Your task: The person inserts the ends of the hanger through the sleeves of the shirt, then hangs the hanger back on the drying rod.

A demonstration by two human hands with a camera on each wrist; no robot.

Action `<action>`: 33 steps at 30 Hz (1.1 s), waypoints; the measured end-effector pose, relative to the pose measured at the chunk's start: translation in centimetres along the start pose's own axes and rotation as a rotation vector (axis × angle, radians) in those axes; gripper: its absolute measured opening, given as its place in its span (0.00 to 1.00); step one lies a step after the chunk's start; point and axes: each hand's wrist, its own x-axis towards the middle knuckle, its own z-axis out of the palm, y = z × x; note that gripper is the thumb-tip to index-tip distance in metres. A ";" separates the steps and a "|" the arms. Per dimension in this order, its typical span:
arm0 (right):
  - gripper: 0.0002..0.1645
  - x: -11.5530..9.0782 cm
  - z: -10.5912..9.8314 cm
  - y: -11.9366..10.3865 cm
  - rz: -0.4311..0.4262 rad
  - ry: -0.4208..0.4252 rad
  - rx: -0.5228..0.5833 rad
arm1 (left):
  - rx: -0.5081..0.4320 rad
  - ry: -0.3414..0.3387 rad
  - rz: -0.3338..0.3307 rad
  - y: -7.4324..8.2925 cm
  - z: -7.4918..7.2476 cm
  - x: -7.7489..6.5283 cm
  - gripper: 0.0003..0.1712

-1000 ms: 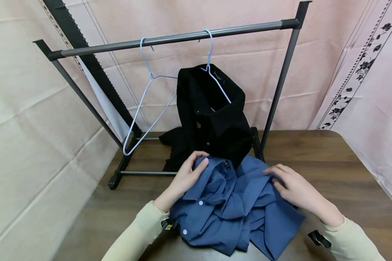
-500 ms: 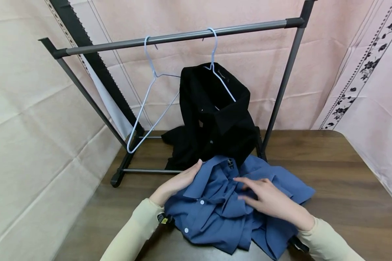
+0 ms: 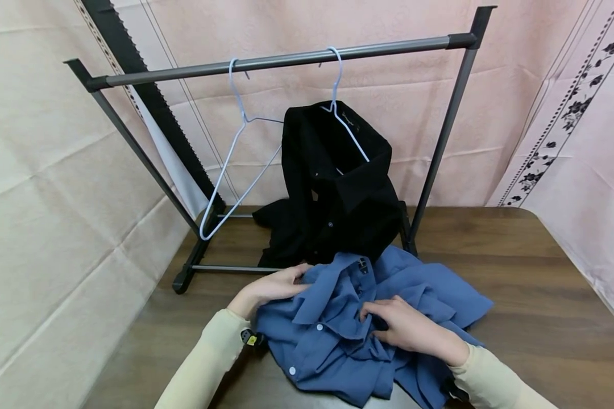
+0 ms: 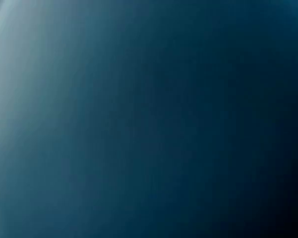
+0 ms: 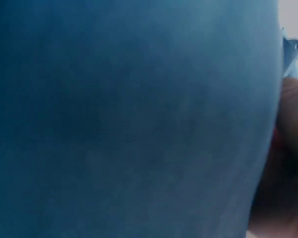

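A crumpled blue button-up shirt (image 3: 332, 352) lies on the table, its collar toward the rack and white buttons down its front. At the collar's left side, my left hand (image 3: 276, 286) holds the cloth between thumb and fingers. My right hand (image 3: 406, 326) pinches the shirt near the front opening, fingertips bent into the folds. Blurred blue cloth (image 4: 114, 124) fills the left wrist view, hiding that hand. In the right wrist view, blue cloth (image 5: 139, 124) covers most of the picture, with part of the right hand (image 5: 292, 129) at the edge.
Behind the shirt stands a dark metal garment rack (image 3: 286, 61) on the wooden table (image 3: 501, 261). A bare light-blue hanger (image 3: 237, 133) hangs left of a black shirt (image 3: 337, 187) on another hanger (image 3: 336, 85). The black shirt's lower part meets the blue collar.
My right hand has moved left from the shirt's right side to its front opening and now pinches there. The left hand has shifted slightly down and left along the collar side.
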 end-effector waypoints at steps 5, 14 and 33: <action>0.21 -1.0 -0.6 0.3 -0.032 -0.027 0.090 | 0.201 -0.142 0.030 -0.5 0.3 -0.2 0.15; 0.27 -3.6 -3.6 -0.1 -0.143 0.203 0.008 | 0.035 0.001 0.144 -0.3 -1.2 -1.7 0.21; 0.16 -2.7 -11.3 -2.8 -0.269 0.650 -0.356 | -0.172 0.884 0.727 8.2 -4.4 -6.2 0.24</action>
